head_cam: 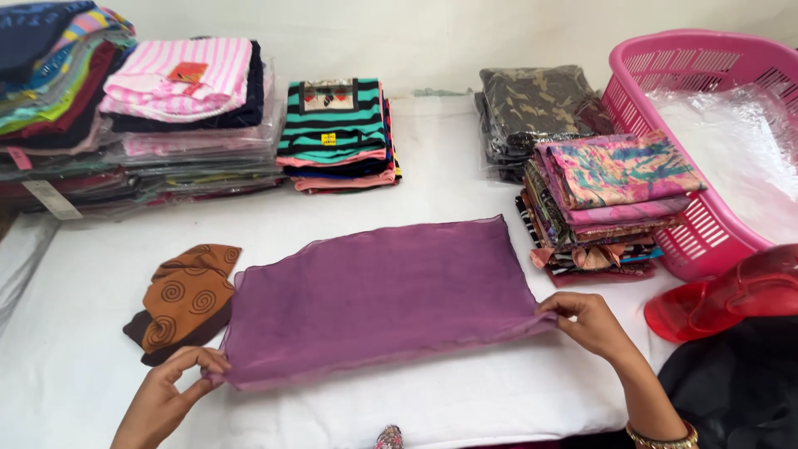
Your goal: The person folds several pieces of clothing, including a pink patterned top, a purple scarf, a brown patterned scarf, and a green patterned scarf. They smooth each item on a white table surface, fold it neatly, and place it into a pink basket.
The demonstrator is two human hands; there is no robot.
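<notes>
A white-covered table (465, 191) stands against a plain pale wall (399, 33) in soft, even light.

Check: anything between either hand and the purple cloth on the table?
Nothing visible. The left hand pinches the near left corner of the purple cloth, the right hand the near right corner. The brown spiral-print cloth lies beside the left edge.

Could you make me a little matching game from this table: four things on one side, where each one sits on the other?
Things:
1. purple cloth
2. brown spiral-print cloth
3. pink basket
4. striped green stack

Places:
A. far right edge of the table
B. held at its near corners by both hands
C. back of the table, near the middle
D. just left of the purple cloth

Pairs: 1-B, 2-D, 3-A, 4-C
</notes>
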